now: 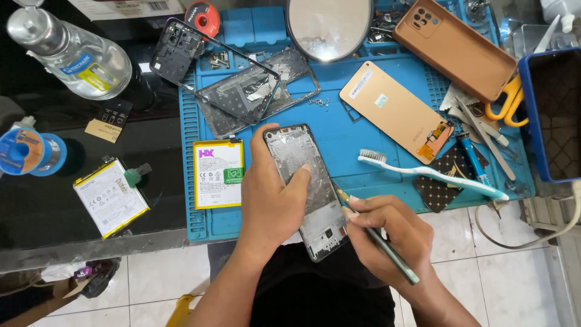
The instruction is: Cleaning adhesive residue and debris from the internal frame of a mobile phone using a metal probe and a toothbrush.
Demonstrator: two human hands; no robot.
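The left hand (269, 197) has its grip closed round a bare grey metal phone frame (305, 191), thumb lying across the inner face, holding it tilted above the near edge of the blue ribbed work mat (339, 121) on the surface. The right hand (387, 227) pinches a slim green-handled tool (378, 239) like a pen, its tip touching the frame's right edge. Just left of the frame, a white battery with yellow border (218, 174) lies on the mat; a white and turquoise toothbrush (433, 174) lies to the right.
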